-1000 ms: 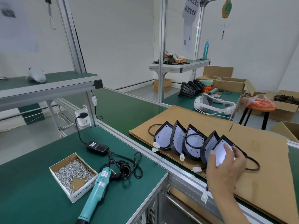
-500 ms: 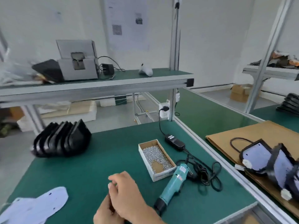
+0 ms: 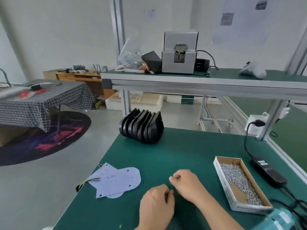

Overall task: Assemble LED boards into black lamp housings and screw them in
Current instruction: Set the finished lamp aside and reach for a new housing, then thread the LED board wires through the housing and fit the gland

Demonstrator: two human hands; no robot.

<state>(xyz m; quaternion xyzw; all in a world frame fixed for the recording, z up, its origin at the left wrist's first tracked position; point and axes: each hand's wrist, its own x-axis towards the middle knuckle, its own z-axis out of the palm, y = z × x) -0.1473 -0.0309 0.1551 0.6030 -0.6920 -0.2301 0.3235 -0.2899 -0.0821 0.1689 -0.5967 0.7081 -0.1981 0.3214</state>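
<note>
1. Since half a second ago my view has swung further left: the finished lamps on the cardboard are gone from sight, and the LED boards [image 3: 116,180] and the row of black housings [image 3: 142,127] now sit well inside the frame. My hands have barely shifted on the desk [image 3: 174,155].
2. My left hand [image 3: 157,206] and right hand [image 3: 186,183] lie close together near the front edge, fingers curled. Whether they pinch anything small I cannot tell; nothing shows between them.
3. Boards lie flat at the left edge, to the left of my left hand, overlapping, with their rounded ends pointing right and coloured wires [image 3: 89,180] trailing off the left edge. My left hand is the nearer one.
4. Housings stand nested in a row at the far left corner, beyond both hands; the row runs roughly along the far edge.
5. The cardboard box [image 3: 221,173] lies just right of my right hand, long axis running front to back, partly filled with small silver screws [image 3: 237,178].
6. The teal screwdriver [image 3: 280,219] shows at the front right corner, beside the box.
</note>
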